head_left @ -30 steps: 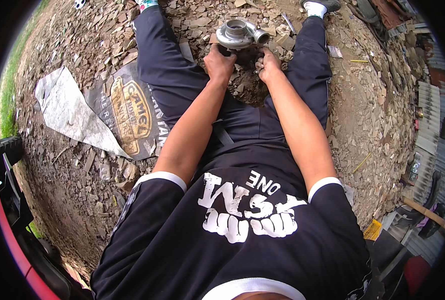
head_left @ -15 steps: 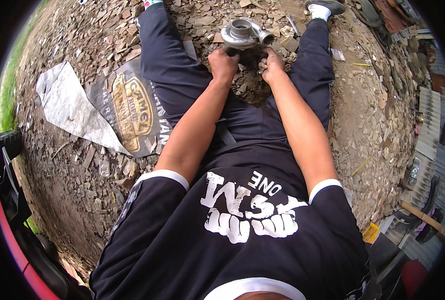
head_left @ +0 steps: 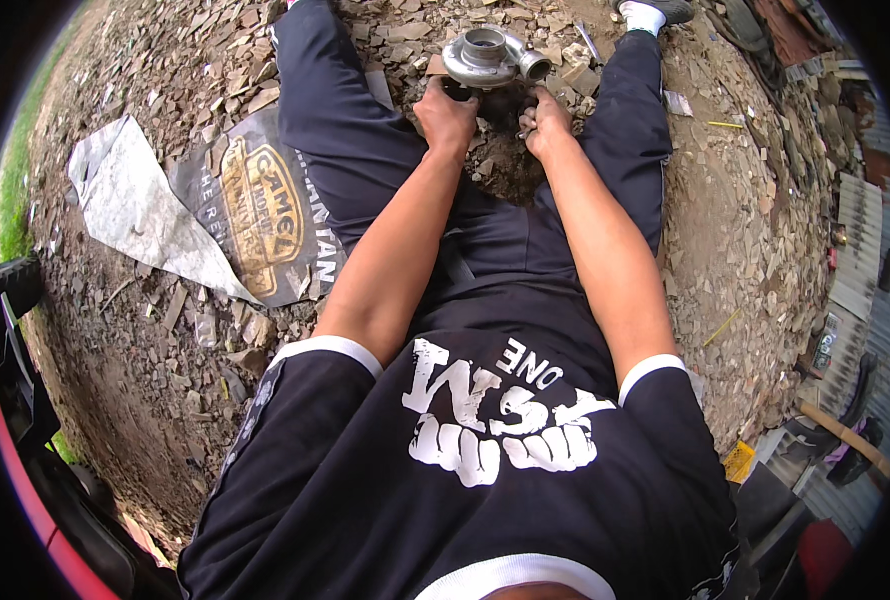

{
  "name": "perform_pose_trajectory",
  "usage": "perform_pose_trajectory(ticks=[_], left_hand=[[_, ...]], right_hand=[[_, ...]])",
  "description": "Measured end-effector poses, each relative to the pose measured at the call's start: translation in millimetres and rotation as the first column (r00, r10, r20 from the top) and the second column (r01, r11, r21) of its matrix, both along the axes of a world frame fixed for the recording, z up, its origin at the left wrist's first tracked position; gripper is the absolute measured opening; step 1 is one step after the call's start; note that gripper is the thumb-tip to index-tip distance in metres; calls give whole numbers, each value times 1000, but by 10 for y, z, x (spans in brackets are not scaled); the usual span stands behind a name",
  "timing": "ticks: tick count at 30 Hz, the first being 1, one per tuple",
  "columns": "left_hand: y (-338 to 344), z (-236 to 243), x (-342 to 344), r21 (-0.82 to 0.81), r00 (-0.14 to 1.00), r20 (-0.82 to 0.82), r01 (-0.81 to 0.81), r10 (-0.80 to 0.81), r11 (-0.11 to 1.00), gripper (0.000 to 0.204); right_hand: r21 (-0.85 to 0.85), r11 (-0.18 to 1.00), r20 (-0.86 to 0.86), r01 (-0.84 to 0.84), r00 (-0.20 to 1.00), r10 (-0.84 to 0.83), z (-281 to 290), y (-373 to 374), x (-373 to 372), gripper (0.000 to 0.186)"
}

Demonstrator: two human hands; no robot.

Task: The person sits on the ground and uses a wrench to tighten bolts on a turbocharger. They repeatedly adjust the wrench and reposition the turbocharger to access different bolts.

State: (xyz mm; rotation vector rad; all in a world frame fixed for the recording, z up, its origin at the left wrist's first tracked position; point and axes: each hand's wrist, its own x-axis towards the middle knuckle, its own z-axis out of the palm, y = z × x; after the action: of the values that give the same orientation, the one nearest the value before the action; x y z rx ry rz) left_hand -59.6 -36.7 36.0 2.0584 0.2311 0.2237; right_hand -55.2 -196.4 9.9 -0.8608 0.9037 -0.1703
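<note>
A silvery metal turbocharger housing [head_left: 480,68], with a round top opening and a side outlet, sits at the top middle between my outstretched legs, above dark soil. My left hand [head_left: 447,120] is closed around its dark underside at the left. Below the side outlet, my right hand [head_left: 547,125] has curled fingers pinched on something small that is too hidden to name. The lower part of the housing is mostly hidden by shadow and my hands.
Broken stone chips [head_left: 225,370] cover the ground. A pale crumpled sheet [head_left: 145,210] and a dark printed sheet [head_left: 200,185] lie left. A metal tool [head_left: 588,42] lies beyond my right hand. Red vehicle bodywork [head_left: 25,470] edges the left; corrugated sheets [head_left: 855,260] and a wooden handle [head_left: 845,435] edge the right.
The housing and both my hands appear a little farther right and slightly higher in the view than a second ago. Both hands keep their curled grip.
</note>
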Motion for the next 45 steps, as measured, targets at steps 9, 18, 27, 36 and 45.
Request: perform_pose_trajectory(ticks=[9, 18, 27, 36, 45], left_hand=[[49, -28, 32, 25, 998, 30, 50, -51, 998, 43], [64, -87, 67, 50, 990, 85, 106, -110, 993, 37], [58, -219, 134, 54, 998, -22, 56, -55, 997, 54], [147, -254, 175, 2, 997, -18, 81, -81, 997, 57], [240, -227, 192, 42, 993, -50, 111, -109, 993, 54]], right_hand=[[-14, 1000, -5, -21, 1000, 21, 38, 39, 7, 17], [65, 997, 8, 29, 1000, -29, 80, 11, 9, 22], [36, 999, 14, 12, 1000, -12, 94, 20, -20, 19], [97, 995, -18, 3, 1000, -1, 114, 81, -19, 16], [-107, 968, -30, -225, 974, 223, 82, 169, -31, 7]])
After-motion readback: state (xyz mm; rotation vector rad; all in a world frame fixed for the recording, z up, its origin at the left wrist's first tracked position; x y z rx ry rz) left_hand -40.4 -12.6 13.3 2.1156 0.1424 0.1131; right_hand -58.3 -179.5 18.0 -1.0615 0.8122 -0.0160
